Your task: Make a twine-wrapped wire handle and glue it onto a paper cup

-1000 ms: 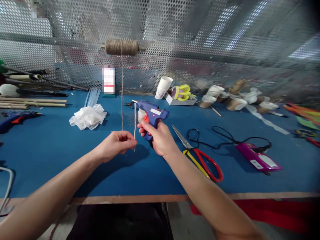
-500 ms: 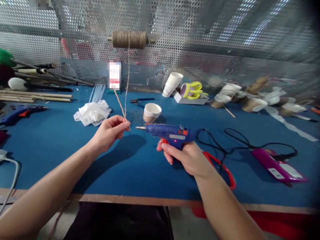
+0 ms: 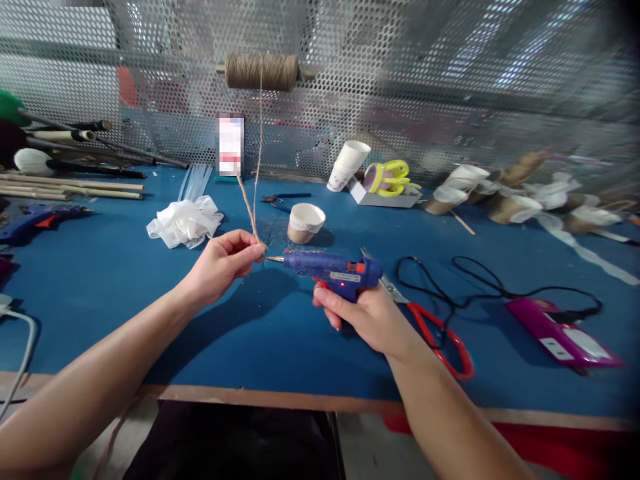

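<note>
Twine (image 3: 245, 199) pinched in left hand (image 3: 227, 263), glue gun (image 3: 320, 265) gripped in right hand (image 3: 357, 312), both nearer than cup (image 3: 301, 231); steady, fingertips (image 3: 259, 251) clear of likely-hot nozzle (image 3: 276, 259).

I can read no words or numbers: the label (image 3: 345, 277) on my blue glue gun (image 3: 311, 262) and the print (image 3: 341, 179) on the white cups (image 3: 351, 157) are too small.

glue gun (image 3: 327, 268) partly hidden by right hand (image 3: 367, 313), nozzle's (image 3: 275, 259) contact with twine (image 3: 246, 203) too small to tell, scissors (image 3: 419, 320) partly covered, upright screen (image 3: 231, 143) pixelated, second glue gun (image 3: 30, 225) cut off at left edge
</note>
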`<action>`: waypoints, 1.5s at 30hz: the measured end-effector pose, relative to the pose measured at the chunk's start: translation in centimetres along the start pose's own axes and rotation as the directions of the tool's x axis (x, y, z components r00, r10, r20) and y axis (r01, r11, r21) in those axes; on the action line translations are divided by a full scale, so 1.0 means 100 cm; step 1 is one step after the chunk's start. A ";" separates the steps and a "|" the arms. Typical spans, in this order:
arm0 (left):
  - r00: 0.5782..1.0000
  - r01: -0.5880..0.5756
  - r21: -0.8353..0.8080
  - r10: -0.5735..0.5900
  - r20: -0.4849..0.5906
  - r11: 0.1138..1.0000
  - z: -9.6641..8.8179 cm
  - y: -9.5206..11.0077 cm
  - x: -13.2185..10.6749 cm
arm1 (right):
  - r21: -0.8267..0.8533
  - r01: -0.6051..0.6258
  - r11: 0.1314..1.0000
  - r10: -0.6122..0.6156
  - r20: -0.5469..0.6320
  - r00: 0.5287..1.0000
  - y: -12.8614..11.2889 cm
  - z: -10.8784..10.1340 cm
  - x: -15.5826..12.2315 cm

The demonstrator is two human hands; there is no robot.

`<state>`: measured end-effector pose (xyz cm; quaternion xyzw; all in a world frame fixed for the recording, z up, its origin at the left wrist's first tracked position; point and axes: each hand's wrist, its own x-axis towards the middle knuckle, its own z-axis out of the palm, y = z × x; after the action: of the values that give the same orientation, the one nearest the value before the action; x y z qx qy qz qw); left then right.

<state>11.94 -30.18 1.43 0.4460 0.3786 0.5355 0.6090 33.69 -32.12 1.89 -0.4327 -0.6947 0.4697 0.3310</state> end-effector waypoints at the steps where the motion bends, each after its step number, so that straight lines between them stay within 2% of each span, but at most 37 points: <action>1: 1.000 0.003 -0.006 -0.003 0.000 1.000 0.000 0.000 0.000 | 0.003 0.003 1.000 -0.003 -0.002 1.000 0.000 0.000 0.000; 5: 1.000 0.021 -0.077 -0.020 0.014 0.997 0.000 -0.001 0.000 | 0.002 -0.011 1.000 0.011 -0.021 1.000 0.001 0.003 0.000; 9: 0.998 0.059 -0.193 -0.055 0.025 0.979 0.000 -0.002 0.000 | -0.054 -0.022 0.998 0.015 -0.126 0.992 0.000 0.009 -0.002; 12: 0.994 0.113 -0.270 -0.111 0.021 0.956 0.002 -0.002 0.001 | -0.204 0.055 0.977 -0.100 -0.214 0.972 0.000 0.014 -0.004; 14: 0.989 0.144 -0.310 -0.143 0.027 0.940 0.002 -0.002 0.001 | -0.297 0.115 0.948 -0.188 -0.231 0.955 0.002 0.016 -0.004; 24: 0.980 0.197 -0.399 -0.197 0.041 0.896 0.002 -0.001 0.000 | -0.436 0.272 0.858 -0.370 -0.158 0.915 0.011 0.015 -0.003; 35: 0.981 0.182 -0.394 -0.193 0.011 0.901 0.002 0.001 0.001 | -0.442 0.287 0.850 -0.383 -0.142 0.913 0.011 0.013 -0.004; 39: 0.982 0.176 -0.385 -0.187 0.011 0.906 0.002 0.001 0.001 | -0.442 0.264 0.857 -0.347 -0.116 0.931 0.009 0.013 -0.005; 45: 0.986 0.153 -0.374 -0.166 -0.004 0.915 0.001 0.002 0.001 | -0.424 0.261 0.867 -0.345 -0.134 0.929 0.008 0.012 -0.006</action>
<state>11.92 -30.11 1.68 0.2804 0.3163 0.5540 0.7173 33.09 -32.92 0.71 -0.4221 -0.7972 0.2126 0.3757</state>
